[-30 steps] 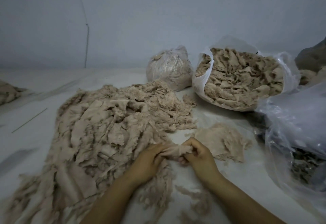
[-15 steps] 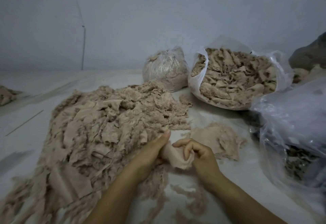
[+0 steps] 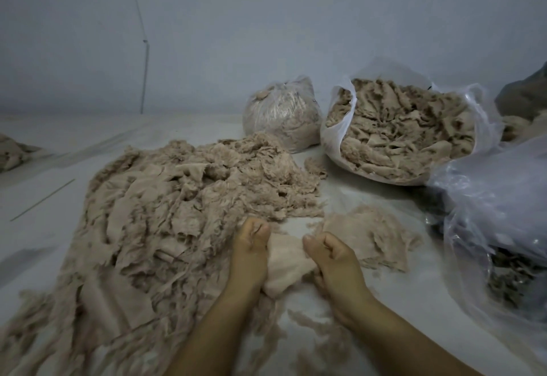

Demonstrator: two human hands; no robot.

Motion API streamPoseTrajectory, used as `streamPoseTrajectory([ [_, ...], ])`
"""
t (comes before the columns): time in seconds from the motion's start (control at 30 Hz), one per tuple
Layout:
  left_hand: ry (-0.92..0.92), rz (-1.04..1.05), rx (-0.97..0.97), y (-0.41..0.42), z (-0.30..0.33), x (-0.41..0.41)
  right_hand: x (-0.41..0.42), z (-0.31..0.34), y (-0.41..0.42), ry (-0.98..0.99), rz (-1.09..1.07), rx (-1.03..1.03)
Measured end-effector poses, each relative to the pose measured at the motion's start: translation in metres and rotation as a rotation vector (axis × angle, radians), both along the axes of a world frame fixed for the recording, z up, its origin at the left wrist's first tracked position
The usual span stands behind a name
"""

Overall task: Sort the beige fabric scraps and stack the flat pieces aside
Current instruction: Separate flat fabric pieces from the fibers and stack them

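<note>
Head-worn view, angled down, near hands [image 3: 250, 252]

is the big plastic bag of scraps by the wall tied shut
No, the large bag gapes open at the top, with beige scraps heaped in plain view inside it.

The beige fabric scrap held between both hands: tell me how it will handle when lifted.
The beige fabric scrap sags and creases between the left hand and right hand, so it is probably floppy. It looks thin, likely light. Frayed edges may snag.

Three bags [image 3: 396, 133], two hands [image 3: 331, 254]
</note>
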State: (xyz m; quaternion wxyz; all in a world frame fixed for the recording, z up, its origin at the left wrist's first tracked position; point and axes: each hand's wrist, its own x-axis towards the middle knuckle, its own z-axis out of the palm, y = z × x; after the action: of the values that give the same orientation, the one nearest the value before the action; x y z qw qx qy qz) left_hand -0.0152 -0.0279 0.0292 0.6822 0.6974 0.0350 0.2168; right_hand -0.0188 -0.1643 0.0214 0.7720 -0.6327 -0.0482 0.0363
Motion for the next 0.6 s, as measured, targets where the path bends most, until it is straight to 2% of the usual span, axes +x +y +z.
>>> streamPoseTrajectory([
  [0.23,-0.021,0.075,-0.034,0.007,0.004,-0.006,0.005,0.002,-0.008,-0.083,-0.291,-0.006],
  [0.33,-0.044,-0.034,0.051,0.001,0.007,-0.011,0.002,0.006,-0.006,-0.243,-0.118,-0.130],
  [0.43,-0.042,-0.190,0.040,-0.010,0.005,-0.016,-0.004,0.004,0.006,-0.250,0.094,-0.283],
  [0.6,-0.035,-0.005,0.025,0.000,0.000,-0.009,-0.001,0.003,0.000,-0.244,-0.007,-0.181],
])
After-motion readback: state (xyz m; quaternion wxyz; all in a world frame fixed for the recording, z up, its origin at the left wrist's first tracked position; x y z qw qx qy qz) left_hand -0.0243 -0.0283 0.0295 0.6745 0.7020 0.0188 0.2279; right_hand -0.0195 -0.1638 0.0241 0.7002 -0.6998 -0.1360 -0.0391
